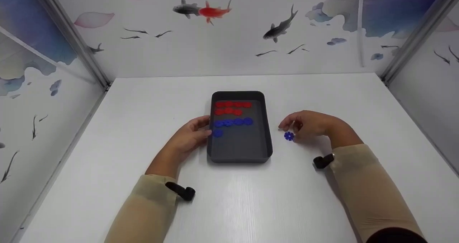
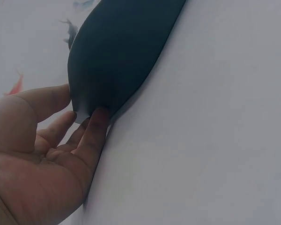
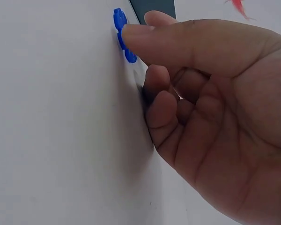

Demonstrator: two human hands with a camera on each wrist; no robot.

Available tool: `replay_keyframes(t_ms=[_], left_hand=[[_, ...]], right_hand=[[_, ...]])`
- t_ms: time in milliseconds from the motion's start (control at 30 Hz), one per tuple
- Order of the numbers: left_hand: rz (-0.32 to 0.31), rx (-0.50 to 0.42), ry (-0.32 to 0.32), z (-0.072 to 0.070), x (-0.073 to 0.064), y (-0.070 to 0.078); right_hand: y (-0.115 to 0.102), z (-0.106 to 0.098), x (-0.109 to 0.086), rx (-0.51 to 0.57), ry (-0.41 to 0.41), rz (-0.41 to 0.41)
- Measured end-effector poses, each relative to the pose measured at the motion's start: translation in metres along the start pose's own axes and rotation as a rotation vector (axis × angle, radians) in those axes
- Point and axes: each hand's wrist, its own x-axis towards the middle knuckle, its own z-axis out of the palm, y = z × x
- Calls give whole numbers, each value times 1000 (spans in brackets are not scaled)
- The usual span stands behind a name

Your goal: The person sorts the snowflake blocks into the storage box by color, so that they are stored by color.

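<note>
A dark grey rectangular tray (image 1: 239, 148) lies on the white table, with red and blue toothed discs set in rows inside. My left hand (image 1: 190, 137) grips the tray's left side, thumb at the rim and fingers against the wall; the left wrist view has these fingers (image 2: 94, 126) close up on the dark tray wall (image 2: 117, 51). To the right of the tray my right hand (image 1: 312, 126) hovers low over the table, thumb and index apart. Beneath it is a blue slotted disc (image 1: 289, 136); in the right wrist view the thumb overlaps this disc (image 3: 130, 55).
Inside the tray, red discs (image 1: 228, 110) fill two rows toward the far end, and blue discs (image 1: 238, 121) form a row below with a single one (image 1: 217, 133) under it. Printed panels (image 1: 229, 49) wall in the table (image 1: 222, 207) at the back and both sides.
</note>
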Motion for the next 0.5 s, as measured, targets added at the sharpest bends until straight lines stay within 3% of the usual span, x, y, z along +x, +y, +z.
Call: replay_keyframes(t_ms=[500], left_hand=[[-10,-2,7,0,-2,1]], right_hand=[[-13,1,-1,-64,46,19]])
